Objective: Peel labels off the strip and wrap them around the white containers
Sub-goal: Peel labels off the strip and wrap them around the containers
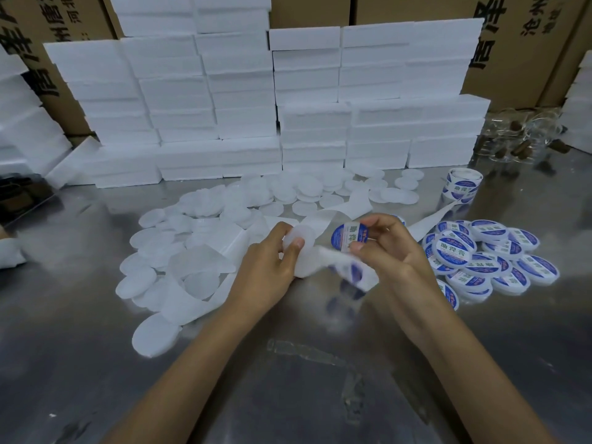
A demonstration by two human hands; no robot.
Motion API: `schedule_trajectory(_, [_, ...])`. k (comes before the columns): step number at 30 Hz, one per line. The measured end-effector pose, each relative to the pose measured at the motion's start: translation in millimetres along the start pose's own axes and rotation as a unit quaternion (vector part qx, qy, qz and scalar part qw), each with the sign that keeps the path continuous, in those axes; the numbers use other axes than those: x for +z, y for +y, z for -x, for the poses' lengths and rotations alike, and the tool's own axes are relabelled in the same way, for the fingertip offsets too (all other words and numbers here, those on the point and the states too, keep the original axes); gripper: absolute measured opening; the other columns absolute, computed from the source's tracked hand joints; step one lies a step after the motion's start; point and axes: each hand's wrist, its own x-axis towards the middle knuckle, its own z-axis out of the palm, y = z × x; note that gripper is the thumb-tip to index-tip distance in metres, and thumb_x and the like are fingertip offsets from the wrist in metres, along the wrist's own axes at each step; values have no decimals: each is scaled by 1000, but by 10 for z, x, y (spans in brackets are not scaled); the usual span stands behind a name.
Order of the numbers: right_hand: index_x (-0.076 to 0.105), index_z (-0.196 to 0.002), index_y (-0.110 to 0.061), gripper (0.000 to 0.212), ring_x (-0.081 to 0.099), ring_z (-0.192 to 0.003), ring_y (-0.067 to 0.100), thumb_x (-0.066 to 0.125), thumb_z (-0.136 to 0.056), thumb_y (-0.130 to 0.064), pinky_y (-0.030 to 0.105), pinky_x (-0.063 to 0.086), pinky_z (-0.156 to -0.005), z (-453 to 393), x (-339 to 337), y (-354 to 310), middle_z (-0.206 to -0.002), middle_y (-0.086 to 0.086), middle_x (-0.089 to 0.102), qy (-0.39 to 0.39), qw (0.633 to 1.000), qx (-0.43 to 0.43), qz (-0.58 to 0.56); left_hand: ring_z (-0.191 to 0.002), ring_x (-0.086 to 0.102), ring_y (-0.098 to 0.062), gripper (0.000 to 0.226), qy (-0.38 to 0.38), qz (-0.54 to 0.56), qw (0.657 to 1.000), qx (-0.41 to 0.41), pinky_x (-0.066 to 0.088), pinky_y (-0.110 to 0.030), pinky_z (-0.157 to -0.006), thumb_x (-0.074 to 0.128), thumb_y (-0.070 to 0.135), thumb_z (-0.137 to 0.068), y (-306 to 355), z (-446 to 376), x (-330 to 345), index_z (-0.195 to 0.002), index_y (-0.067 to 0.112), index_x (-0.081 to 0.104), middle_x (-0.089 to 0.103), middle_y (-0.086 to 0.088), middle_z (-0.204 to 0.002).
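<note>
Stainless steel table [80,315] is pretty much covered in stuff right now. Left hand [272,261] has its fingers and thumb curled around a plain white round container [299,237], holding it up just above the tabletop. Right hand [384,248] is pinching a blue-and-white round label [347,235] between thumb and fingertips, right beside that container, with the label's face turned toward the camera. Backing strip [339,270] hangs blurred under both hands, and more of it trails off to the right toward the label roll [461,184] sitting near the back right of the table. Pile of already labelled containers [480,257] sits just right of the right hand, all blue and white on top. Loose heap of unlabelled white containers [224,206] spreads out to the left and behind the hands, mixed in with curls of used backing paper [192,299]. White foam boxes [256,100] are stacked up along the back, cardboard cartons [528,43] behind those.
</note>
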Motion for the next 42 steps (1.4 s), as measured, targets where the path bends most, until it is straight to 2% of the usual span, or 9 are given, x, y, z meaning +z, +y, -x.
schedule_trajectory(3, [62,-110,-22,29,66,-103,16,68,-85,-7,32,47,-93,-30,-57,1,-109,5,71,11,1000,-1,3,-91,66,-17,21,16,-41,999,7,52,-34,-78,46,39,-104,-30,-15,-13,-118,26,54,71,2,-102])
schedule_trajectory(9, [64,-107,-25,29,67,-94,15,65,-89,-2,30,51,-81,-60,-90,53,-103,1,73,44,999,12,-3,-90,68,-24,27,49,-46,998,-12,53,-42,-82,45,45,-102,-36,-56,-94,-120,26,53,72,-3,-91])
schedule_trajectory(16, [61,-106,-16,30,67,-86,14,61,-88,8,23,54,-73,-61,-68,82,-98,7,71,45,999,11,3,-98,65,-22,23,84,33,995,-28,51,-36,-84,52,41,-101,30,-68,-198,-114,24,59,70,-1,-103])
schedule_trajectory(20, [61,-107,-15,31,68,-83,12,60,-87,9,24,55,-71,-48,-66,76,-101,9,70,54,998,18,15,-102,65,-21,20,103,58,992,-41,46,-54,-100,52,40,-101,71,-64,-244,-110,24,62,70,3,-105])
schedule_trajectory(23, [61,-108,-16,31,66,-82,9,61,-87,7,22,53,-68,-42,-65,72,-104,8,69,61,997,26,29,-101,64,-19,14,132,84,987,-41,49,-42,-93,57,38,-100,90,-50,-283,-100,27,65,69,12,-97])
schedule_trajectory(26, [62,-105,-19,31,66,-82,10,62,-87,6,26,53,-70,-40,-66,74,-104,7,70,66,996,30,46,-113,57,-19,15,169,22,984,-54,36,-42,-102,60,46,-96,99,-49,-286,-98,32,66,67,14,-109])
schedule_trajectory(31, [63,-102,-20,30,67,-83,11,63,-86,6,24,54,-69,-36,-58,87,-103,7,70,69,996,31,49,-119,40,-19,17,226,-107,967,-35,15,-33,-87,65,52,-91,124,-20,-277,-94,37,71,61,8,-122])
schedule_trajectory(38, [64,-98,-23,28,65,-83,11,70,-84,0,18,50,-62,-54,-50,90,-94,-3,72,89,994,40,52,-135,35,-13,28,218,-107,969,-51,19,-40,-94,63,58,-90,146,-23,-303,-103,36,75,55,14,-138])
schedule_trajectory(42, [65,-97,-24,27,64,-84,12,71,-83,-2,21,50,-64,-55,-53,74,-94,-2,72,92,993,42,53,-126,44,-15,22,238,-68,969,-5,32,-42,-103,62,43,-96,202,7,-306,-106,25,73,61,10,-128])
